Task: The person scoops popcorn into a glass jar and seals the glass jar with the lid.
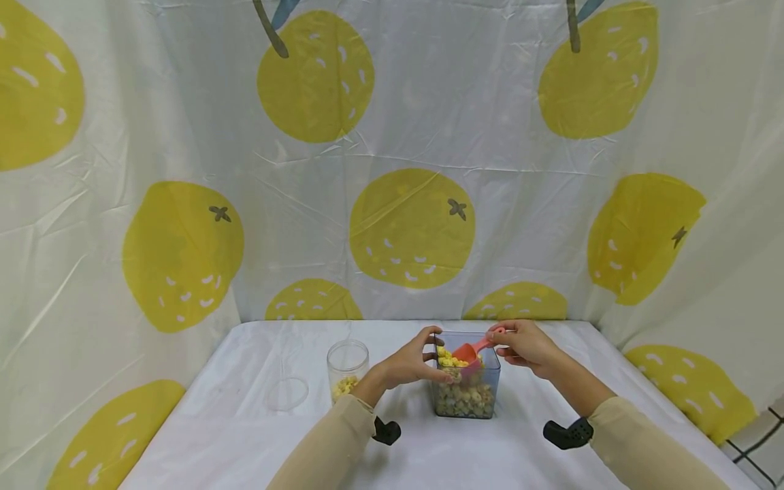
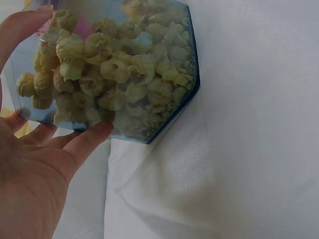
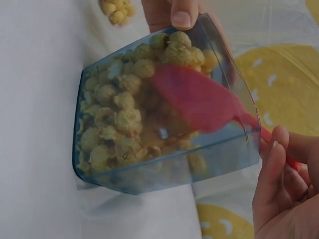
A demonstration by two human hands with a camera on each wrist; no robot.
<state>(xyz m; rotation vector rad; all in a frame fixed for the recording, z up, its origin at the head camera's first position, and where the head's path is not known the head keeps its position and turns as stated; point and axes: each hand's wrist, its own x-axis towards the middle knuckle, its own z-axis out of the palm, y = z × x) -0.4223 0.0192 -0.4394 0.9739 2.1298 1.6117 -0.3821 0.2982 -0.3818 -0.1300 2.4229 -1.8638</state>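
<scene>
A clear bluish square container (image 1: 465, 401) of popcorn (image 3: 117, 119) stands on the table. My left hand (image 1: 409, 362) holds it from the left side, thumb on the near wall and fingers spread along the side, as the left wrist view also shows. In my right hand (image 1: 528, 347) is the handle of a red scoop (image 1: 468, 352), pinched between thumb and fingers above the container's right rim. The scoop's bowl (image 3: 192, 97) lies inside the container, tilted down among the popcorn.
Left of the container stands a clear round jar (image 1: 348, 361) with some popcorn in its bottom. A clear round lid (image 1: 288, 393) lies flat on the white-covered table (image 1: 245, 435) farther left. A lemon-printed curtain (image 1: 416, 150) hangs behind and at both sides.
</scene>
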